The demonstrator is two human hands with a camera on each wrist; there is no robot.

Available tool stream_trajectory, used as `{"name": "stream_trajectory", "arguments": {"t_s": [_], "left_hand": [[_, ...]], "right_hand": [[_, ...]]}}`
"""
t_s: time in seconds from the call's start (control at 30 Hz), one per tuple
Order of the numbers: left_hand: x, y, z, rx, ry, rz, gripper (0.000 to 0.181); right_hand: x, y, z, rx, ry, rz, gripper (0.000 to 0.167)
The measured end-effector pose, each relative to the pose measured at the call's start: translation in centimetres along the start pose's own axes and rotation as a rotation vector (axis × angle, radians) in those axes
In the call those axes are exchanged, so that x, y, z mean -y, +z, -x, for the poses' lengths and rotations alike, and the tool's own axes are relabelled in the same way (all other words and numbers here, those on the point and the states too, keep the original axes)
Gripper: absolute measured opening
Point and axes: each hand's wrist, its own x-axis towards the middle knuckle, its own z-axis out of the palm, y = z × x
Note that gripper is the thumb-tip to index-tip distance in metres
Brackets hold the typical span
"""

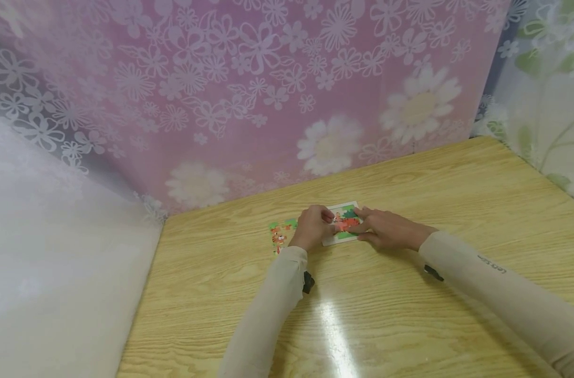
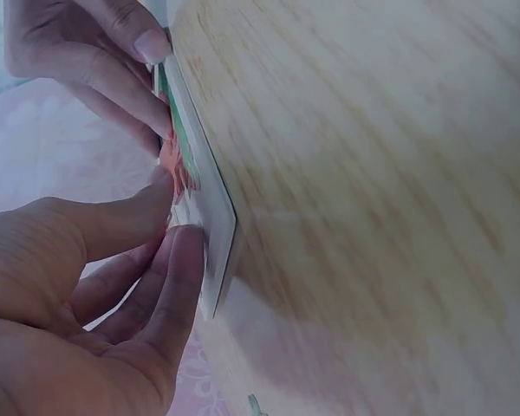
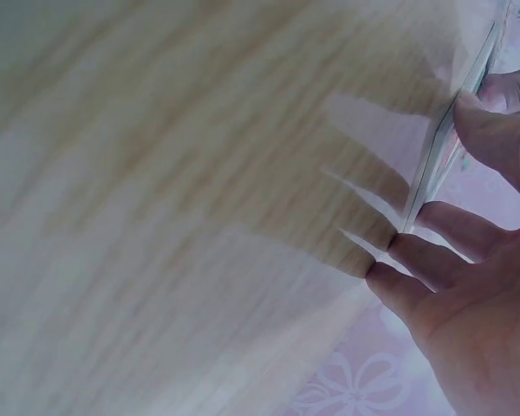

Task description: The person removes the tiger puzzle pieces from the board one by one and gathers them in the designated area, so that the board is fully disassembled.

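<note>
A small jigsaw puzzle board point(image 1: 341, 241) with a white border lies on the table, its picture showing green and red-orange parts. At its left side my left hand point(image 1: 312, 227) pinches a puzzle piece with thumb and fingertips, low over the picture; the fingers mostly hide the piece. My right hand point(image 1: 386, 228) rests along the board's right side, fingers extended, the thumb and a fingertip touching the picture. In the right wrist view, fingertips of the right hand point(image 3: 468, 277) meet the board's edge and the table. Loose puzzle pieces point(image 1: 278, 237) lie left of the left hand, partly hidden by it.
The wood-grain table point(image 1: 211, 294) reaches a pink flowered curtain point(image 1: 249, 115) at the back. A white sheet point(image 1: 55, 262) hangs along the left side, and a pale leafy curtain point(image 1: 556, 105) borders the right. Dark wrist devices point(image 1: 308, 282) sit under both sleeves.
</note>
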Motion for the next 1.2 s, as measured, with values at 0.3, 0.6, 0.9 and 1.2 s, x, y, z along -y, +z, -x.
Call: {"name": "stream_trajectory", "arguments": {"t_s": [0.3,0.6,0.9,1.2], "left_hand": [[0.2,0.0,-0.2,-0.123,0.049,0.082,0.006],[0.3,-0.3,0.1,-0.102,0.053,0.143,0.006],[1.7,-2.2,0.9,-0.107,0.059,0.174,0.007],[3.8,-4.6,2.1,-0.142,0.007,0.104,0.007]], "right_hand": [[0.1,0.1,-0.2,-0.003,0.012,-0.001,0.036],[0.0,0.2,-0.2,0.001,-0.018,0.004,0.038],[-0.3,0.3,0.0,0.000,0.004,-0.010,0.039],[-0.2,0.2,0.2,-0.020,-0.011,-0.009,0.038]]}}
